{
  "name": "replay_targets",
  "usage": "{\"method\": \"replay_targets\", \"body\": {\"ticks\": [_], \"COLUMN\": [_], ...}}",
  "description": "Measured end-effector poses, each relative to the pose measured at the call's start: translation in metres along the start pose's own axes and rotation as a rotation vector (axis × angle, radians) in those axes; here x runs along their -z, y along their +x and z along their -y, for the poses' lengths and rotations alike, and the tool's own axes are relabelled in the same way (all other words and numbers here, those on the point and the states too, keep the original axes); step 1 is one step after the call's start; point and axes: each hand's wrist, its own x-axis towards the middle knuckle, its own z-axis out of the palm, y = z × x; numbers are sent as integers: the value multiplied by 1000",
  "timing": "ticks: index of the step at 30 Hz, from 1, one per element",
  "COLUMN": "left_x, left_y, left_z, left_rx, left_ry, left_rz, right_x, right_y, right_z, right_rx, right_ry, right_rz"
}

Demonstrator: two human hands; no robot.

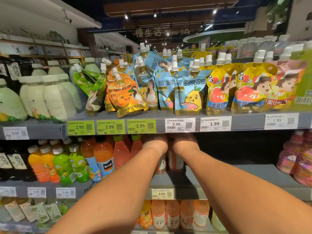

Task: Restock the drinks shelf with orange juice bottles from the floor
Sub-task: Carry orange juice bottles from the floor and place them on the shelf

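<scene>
Both my arms reach into the middle shelf [219, 176], under the edge of the pouch shelf. My left hand [155, 144] curls over the top of a pinkish-orange juice bottle [161, 165] with a white label. My right hand [184, 142] grips the top of a second such bottle [176, 162] just beside it. Both bottles stand upright on the grey shelf board, close together. My fingers and the bottle caps are hidden behind the backs of my hands.
Orange bottles with blue labels [103, 159] and pink bottles [120, 151] stand left of my hands. The shelf to the right is dark and bare up to pink bottles [297, 157]. Drink pouches [189, 92] fill the shelf above; similar juice bottles [172, 215] line the shelf below.
</scene>
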Motion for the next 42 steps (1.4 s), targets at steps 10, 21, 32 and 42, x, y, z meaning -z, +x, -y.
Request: {"method": "replay_targets", "body": {"ticks": [10,21,32,42], "left_x": [-31,-94,-138,-111], "left_y": [-140,-396,-624,-688], "left_z": [0,151,369,638], "left_rx": [-73,562,1075,1153], "left_ry": [-70,-78,-129,-157], "left_rz": [-501,-251,-229,-162], "right_x": [-12,-105,-248,-359], "right_y": [-122,-322,-505,-559], "right_z": [-28,65,284,521], "right_rx": [207,669,1053,997], "right_ry": [9,-147,-154,-165], "right_rz": [-488,17,299,434]}}
